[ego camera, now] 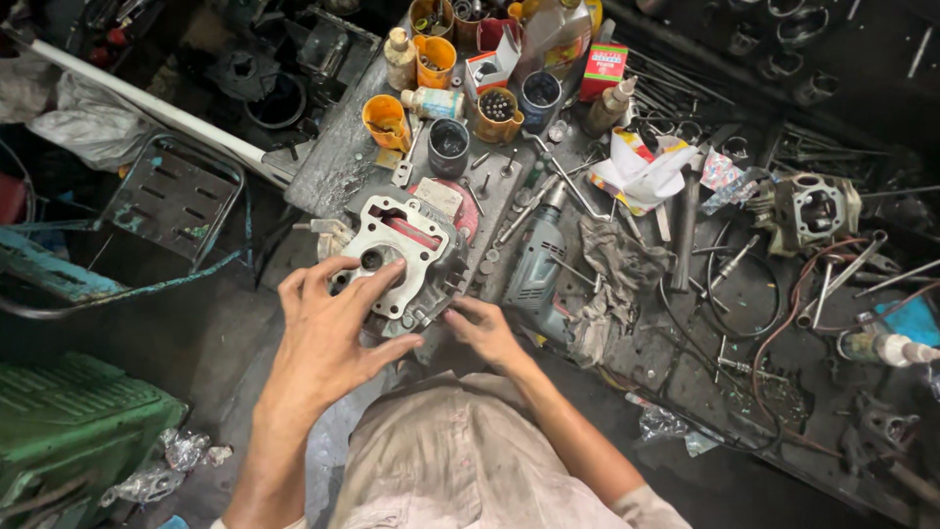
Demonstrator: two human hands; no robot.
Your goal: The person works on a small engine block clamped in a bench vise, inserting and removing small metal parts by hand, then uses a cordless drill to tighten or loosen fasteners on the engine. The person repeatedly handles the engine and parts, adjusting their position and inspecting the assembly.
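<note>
The engine cylinder (403, 257), likely heavy, stiff, oily cast metal, sat at the table's (338, 167) near edge, the left hand (328, 328) spread open on its top, the right hand (487, 331) pinching its near-right corner.

A small red and green carton (604, 67) stands upright at the upper middle of the frame, right of the plastic tubs; just left of it, an opened white box with red trim (493, 64) sits among the tubs, its flap raised; a white bottle with a pale blue label (434, 102) lies on its side below them; right of centre, a crumpled white wrapper with red and yellow print (639, 168) lies on the surface; beside it, a small patterned sachet (723, 174).
</note>
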